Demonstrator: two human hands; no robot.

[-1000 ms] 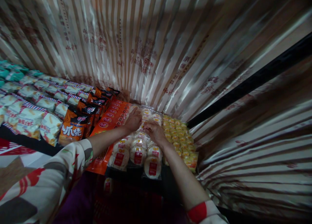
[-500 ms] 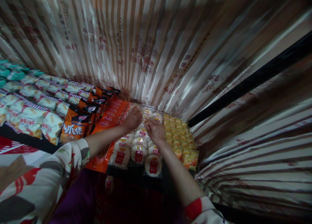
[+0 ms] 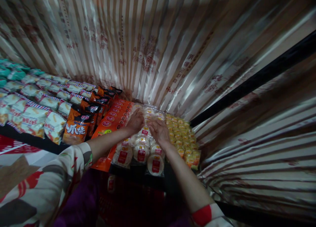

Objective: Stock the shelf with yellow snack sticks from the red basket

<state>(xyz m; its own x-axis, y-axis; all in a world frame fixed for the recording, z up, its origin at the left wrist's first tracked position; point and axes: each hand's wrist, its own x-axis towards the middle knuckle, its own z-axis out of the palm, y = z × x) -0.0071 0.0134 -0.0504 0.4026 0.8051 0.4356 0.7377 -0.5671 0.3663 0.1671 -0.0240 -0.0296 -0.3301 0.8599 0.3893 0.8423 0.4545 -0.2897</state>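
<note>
My left hand (image 3: pixel 135 121) lies over the back left part of rows of round white cakes (image 3: pixel 141 153) in clear wrappers with red labels. Its fingers stretch forward, slightly bent, touching the packs. Close beside it, my right hand (image 3: pixel 160 132) rests on the middle of the same rows, its loosely bent fingers pointing left. I see no pack lifted by either hand; the undersides of the fingers are hidden. Along the front edge, single wrapped cakes (image 3: pixel 155 165) lie with their labels facing me.
Left of the cakes lies an orange printed sheet (image 3: pixel 116 113), then orange and black snack bags (image 3: pixel 76 126) and white snack bags (image 3: pixel 32 121). Small yellow packs (image 3: pixel 179 131) stand in rows on the right. A pleated curtain (image 3: pixel 148 49) hangs behind, and a black pole (image 3: pixel 254 80) slants across the right.
My right hand has shifted slightly right, and its fingers look less curled. My left hand stays almost in place on the packs. The view has moved a little.
</note>
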